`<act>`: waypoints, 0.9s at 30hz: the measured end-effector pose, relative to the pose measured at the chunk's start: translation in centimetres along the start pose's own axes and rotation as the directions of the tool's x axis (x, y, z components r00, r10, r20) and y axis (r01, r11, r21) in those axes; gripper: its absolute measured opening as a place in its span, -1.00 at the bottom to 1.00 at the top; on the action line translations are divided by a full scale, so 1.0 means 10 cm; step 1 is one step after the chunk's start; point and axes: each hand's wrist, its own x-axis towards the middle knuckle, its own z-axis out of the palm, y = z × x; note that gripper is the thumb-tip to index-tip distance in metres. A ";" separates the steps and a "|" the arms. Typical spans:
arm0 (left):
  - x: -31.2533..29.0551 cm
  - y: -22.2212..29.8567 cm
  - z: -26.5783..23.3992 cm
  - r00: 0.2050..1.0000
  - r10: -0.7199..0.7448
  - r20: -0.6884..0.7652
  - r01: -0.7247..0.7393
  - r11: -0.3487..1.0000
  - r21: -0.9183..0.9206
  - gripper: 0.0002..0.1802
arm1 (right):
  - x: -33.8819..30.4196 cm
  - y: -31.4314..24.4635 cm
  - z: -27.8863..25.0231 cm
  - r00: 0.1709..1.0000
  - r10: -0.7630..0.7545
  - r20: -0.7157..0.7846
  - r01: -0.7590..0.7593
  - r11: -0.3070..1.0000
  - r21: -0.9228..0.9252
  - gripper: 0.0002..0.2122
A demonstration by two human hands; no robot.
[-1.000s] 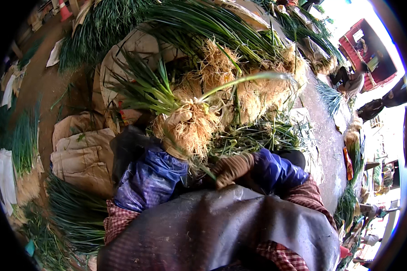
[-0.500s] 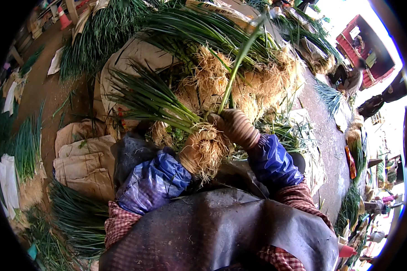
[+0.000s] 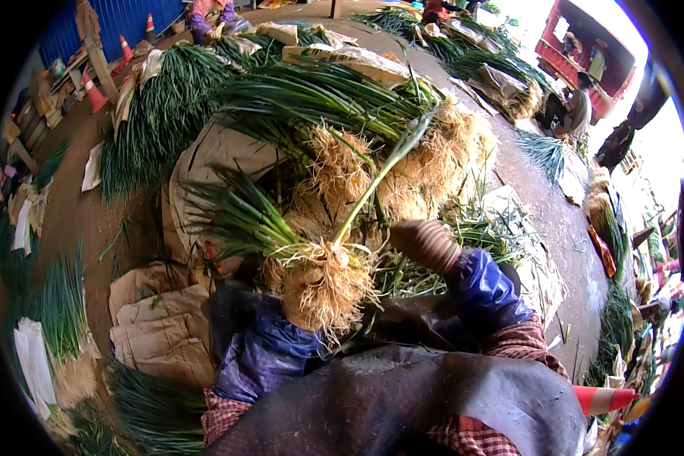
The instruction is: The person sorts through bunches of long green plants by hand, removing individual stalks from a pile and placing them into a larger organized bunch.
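Observation:
A bunch of green onions [image 3: 243, 216] is in my left hand [image 3: 299, 310], its leaves pointing up and left. Their pale roots [image 3: 327, 289] hang toward me and hide most of that gloved hand. One longer stalk [image 3: 368, 188] slants up and right from the bunch. My right hand [image 3: 425, 245], in a brown striped glove, is closed just right of the roots, apart from the bunch. A thin dark green leaf [image 3: 380, 210] runs down to its fingertips. Blue sleeve covers [image 3: 485, 287] are on both forearms.
A large heap of green onions [image 3: 319, 99] lies ahead, roots to the right. Leaf scraps [image 3: 494, 235] lie at right. Folded tan sacks [image 3: 163, 334] and more onions [image 3: 156, 406] are at left. A dark apron [image 3: 403, 403] covers my lap. Other people [image 3: 577, 110] sit farther off.
My right hand has drawn away from the bunch, right and downward. The bunch in my left hand has moved slightly down and left, its roots turned more toward me. The view has tilted upward.

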 end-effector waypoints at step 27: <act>0.09 -0.15 0.09 0.995 -0.067 -0.068 0.071 0.996 0.057 -0.48 | 0.30 -0.80 -0.54 0.977 0.141 -0.162 -0.140 0.990 0.019 -0.80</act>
